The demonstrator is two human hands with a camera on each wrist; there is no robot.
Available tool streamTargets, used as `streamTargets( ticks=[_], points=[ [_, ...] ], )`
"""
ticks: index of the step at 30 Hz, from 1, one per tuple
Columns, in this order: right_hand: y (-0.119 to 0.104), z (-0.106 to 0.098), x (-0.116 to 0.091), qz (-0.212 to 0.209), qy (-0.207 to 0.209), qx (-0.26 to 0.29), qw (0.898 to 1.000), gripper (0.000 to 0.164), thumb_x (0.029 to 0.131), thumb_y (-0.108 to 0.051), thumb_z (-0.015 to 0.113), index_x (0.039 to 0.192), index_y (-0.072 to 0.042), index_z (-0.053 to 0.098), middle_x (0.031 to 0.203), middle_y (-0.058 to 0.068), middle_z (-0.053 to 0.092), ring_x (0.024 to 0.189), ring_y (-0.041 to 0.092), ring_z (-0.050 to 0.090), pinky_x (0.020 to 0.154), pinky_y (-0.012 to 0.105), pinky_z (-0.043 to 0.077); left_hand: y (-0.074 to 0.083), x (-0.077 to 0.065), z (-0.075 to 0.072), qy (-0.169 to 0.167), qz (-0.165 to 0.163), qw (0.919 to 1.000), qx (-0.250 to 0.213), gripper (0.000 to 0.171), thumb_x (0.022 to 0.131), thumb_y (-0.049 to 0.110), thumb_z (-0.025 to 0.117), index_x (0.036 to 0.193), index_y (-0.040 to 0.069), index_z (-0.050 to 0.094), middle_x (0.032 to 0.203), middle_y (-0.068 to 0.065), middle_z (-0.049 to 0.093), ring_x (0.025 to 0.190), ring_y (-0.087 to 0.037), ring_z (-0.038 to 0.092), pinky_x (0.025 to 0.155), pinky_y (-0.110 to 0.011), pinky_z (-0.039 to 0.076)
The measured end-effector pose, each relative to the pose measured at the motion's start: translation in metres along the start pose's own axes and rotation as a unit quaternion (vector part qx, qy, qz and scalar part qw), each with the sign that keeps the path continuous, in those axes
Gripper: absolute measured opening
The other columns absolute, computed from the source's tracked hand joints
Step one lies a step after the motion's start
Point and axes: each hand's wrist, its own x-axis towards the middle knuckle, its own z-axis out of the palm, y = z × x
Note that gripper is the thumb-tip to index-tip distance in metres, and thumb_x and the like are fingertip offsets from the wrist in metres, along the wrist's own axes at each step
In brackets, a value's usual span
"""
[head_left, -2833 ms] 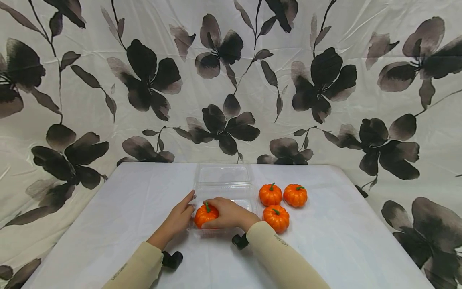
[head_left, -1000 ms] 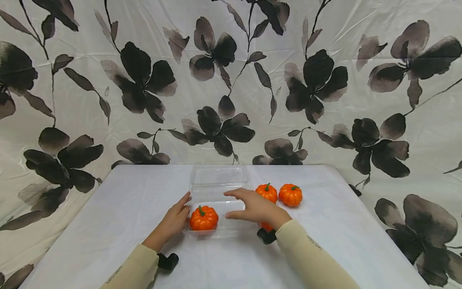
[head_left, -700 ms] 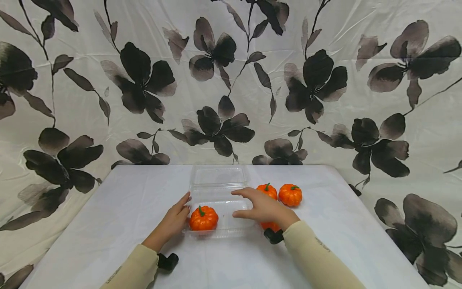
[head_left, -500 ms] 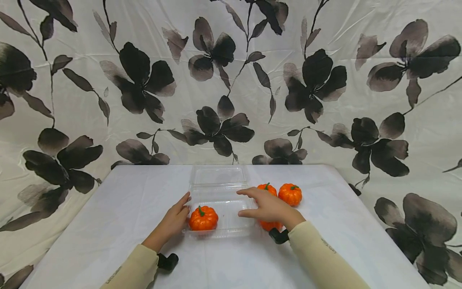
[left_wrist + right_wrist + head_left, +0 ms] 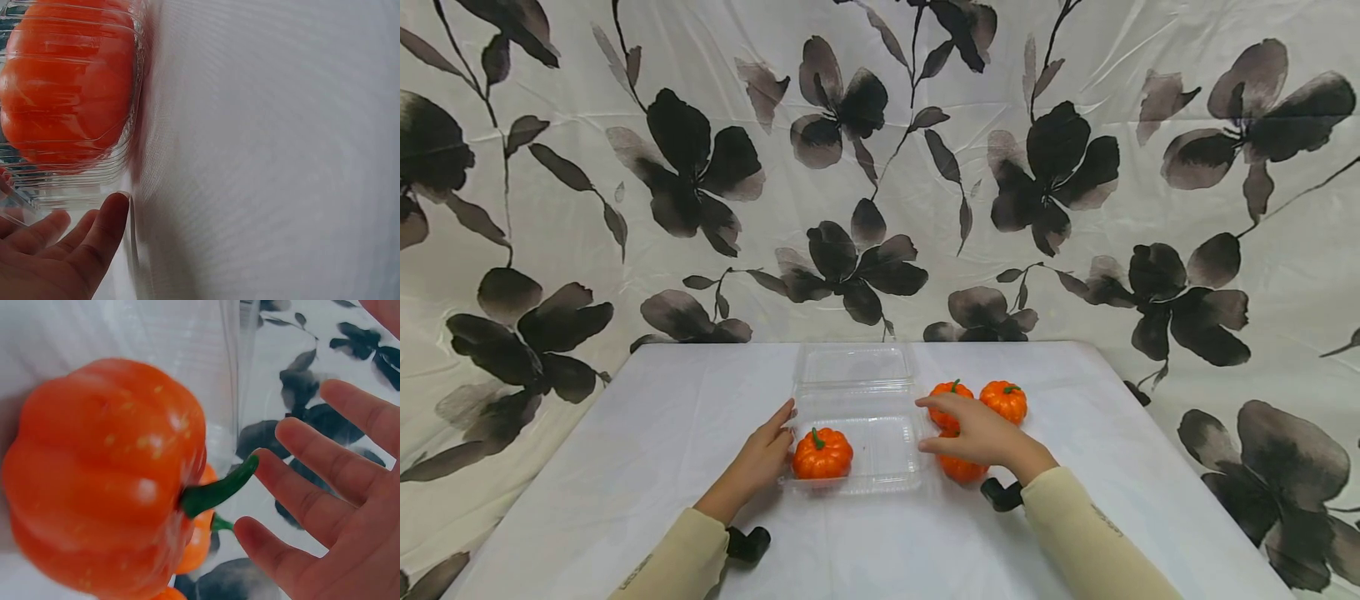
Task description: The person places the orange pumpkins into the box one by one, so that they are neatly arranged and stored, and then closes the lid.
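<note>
An orange toy pumpkin [image 5: 822,454] with a green stem sits in the left part of the clear plastic clamshell container [image 5: 883,454], whose lid [image 5: 855,364] lies folded back. My left hand [image 5: 758,458] is at the container's left side, fingers extended and touching its wall; the left wrist view shows the fingertips by the ridged edge. Over the near loose pumpkin [image 5: 962,470] hovers my right hand [image 5: 983,433], fingers spread and holding nothing. That hand partly covers this pumpkin. The right wrist view shows a pumpkin's stem [image 5: 219,490] close to the fingertips.
Two more pumpkins stand behind the right hand: one at the back left [image 5: 951,388], partly covered, and one at the back right [image 5: 1003,402]. A white cloth covers the table [image 5: 865,550]. A floral sheet [image 5: 865,167] hangs behind it.
My right hand let go of the pumpkin inside the container and moved right, over the near loose pumpkin. My left hand has stayed at the container's left side. The view shifted slightly.
</note>
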Motion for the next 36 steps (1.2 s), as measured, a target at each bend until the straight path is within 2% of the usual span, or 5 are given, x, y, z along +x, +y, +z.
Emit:
streamTargets(
  ticks=[8,14,20,28,36],
  points=[
    [0.012,0.000,-0.006,0.003,0.010,0.005,1.000,0.066,0.080,-0.057,0.069,0.138,-0.030,0.052,0.140,-0.008,0.053,0.128,0.019,0.051,0.106,0.050,0.043,0.000,0.000,0.000,0.000,-0.003,1.0000,0.004,0.059,0.098,0.016,0.035,0.155,0.012,0.020,0.154,-0.016,0.038,0.109,-0.026,0.058,0.093,-0.043,0.053],
    [0.022,0.003,-0.011,0.001,0.013,0.001,1.000,0.064,0.082,-0.052,0.069,0.138,-0.026,0.053,0.139,-0.005,0.054,0.131,0.021,0.048,0.107,0.050,0.042,0.001,-0.001,0.000,0.001,-0.002,1.0000,0.005,0.059,0.098,0.016,0.035,0.156,0.012,0.021,0.154,-0.015,0.038,0.108,-0.026,0.058,0.092,-0.042,0.053],
    [0.028,0.004,-0.015,0.013,0.016,0.012,1.000,0.065,0.080,-0.050,0.072,0.137,-0.025,0.054,0.140,-0.004,0.054,0.134,0.024,0.046,0.110,0.051,0.038,0.002,-0.002,-0.001,0.003,0.002,1.0000,0.007,0.058,0.099,0.016,0.035,0.155,0.011,0.021,0.153,-0.016,0.038,0.103,-0.023,0.059,0.090,-0.041,0.053],
    [0.037,0.009,-0.019,0.002,0.027,0.010,1.000,0.066,0.078,-0.049,0.074,0.136,-0.023,0.056,0.139,-0.001,0.054,0.133,0.026,0.046,0.109,0.051,0.039,0.002,-0.003,-0.001,0.002,0.003,1.0000,0.008,0.058,0.100,0.017,0.033,0.155,0.011,0.020,0.153,-0.016,0.038,0.110,-0.026,0.059,0.095,-0.045,0.051],
    [0.042,0.013,-0.022,0.012,0.028,0.006,1.000,0.068,0.075,-0.047,0.077,0.135,-0.023,0.056,0.141,0.003,0.051,0.132,0.029,0.046,0.108,0.054,0.039,0.003,-0.003,-0.001,0.004,0.000,0.9999,0.010,0.058,0.100,0.017,0.034,0.155,0.011,0.021,0.153,-0.016,0.038,0.107,-0.025,0.060,0.093,-0.044,0.052]
  ],
)
